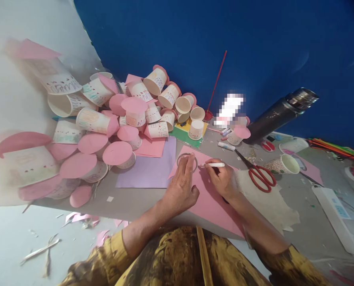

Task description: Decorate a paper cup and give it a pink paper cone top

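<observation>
Nearest, ctr: 1 smooth pink sheet [206, 200] on the matte grey tabletop [308, 214]. Your L hand [181, 190] isn't gripping: fingers extended, laid over 1 thin grey ring [197, 164] on the sheet. Your R hand [223, 180] is clamped on 1 slim white pen [215, 164], tip just beside the ring. R of ctr: 1 pr red-handled scissors [252, 167]. L of ctr: 1 lilac sheet [147, 174]. Beyond, L to upper ctr: 15+ drawn-on paper cups [89, 121], many w/ pink paper discs [78, 165], too heaped for exact count. Upper R: 1 dark cylindrical flask [272, 118] by the blue wall [171, 35].
</observation>
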`<state>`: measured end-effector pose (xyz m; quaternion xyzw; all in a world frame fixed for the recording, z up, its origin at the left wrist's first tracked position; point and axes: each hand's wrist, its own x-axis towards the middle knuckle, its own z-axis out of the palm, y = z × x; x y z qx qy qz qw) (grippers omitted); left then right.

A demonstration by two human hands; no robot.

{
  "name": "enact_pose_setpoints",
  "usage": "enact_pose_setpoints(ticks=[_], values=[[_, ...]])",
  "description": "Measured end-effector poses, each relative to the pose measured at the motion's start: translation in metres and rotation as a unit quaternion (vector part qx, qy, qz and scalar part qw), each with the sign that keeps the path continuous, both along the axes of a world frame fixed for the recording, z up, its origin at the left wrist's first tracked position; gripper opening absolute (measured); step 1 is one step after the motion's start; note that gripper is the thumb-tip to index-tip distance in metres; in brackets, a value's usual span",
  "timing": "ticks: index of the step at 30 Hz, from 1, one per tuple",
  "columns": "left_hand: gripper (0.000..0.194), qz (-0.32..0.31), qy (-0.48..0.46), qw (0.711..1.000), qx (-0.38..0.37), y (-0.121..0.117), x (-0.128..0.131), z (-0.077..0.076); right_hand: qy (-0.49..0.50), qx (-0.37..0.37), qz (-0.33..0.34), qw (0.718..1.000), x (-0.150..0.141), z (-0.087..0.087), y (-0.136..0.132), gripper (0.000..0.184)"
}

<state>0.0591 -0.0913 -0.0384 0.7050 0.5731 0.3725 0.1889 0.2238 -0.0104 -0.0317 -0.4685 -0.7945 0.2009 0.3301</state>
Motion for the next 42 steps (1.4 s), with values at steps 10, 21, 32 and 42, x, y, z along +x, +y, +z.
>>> enact_pose_setpoints(ticks=[10, 21, 32, 42], values=[[0.103, -0.010, -0.008, 1.000, 0.022, 0.000, -0.002, -0.004, -0.012, 0.013, 0.090, 0.996, -0.003, 0.006, -0.028, 0.018], [0.043, 0.043, -0.120, 0.992, 0.005, 0.005, -0.029, 0.019, 0.036, 0.028, -0.003, 0.999, 0.021, 0.027, -0.037, 0.020], [0.041, -0.147, 0.193, 0.969, -0.046, 0.069, -0.080, 0.035, 0.069, 0.036, 0.016, 0.997, 0.004, 0.025, -0.053, 0.016], [0.057, -0.220, 0.228, 0.935, -0.159, 0.079, -0.082, 0.054, 0.030, 0.128, 0.096, 0.987, -0.023, 0.019, -0.066, 0.012]])
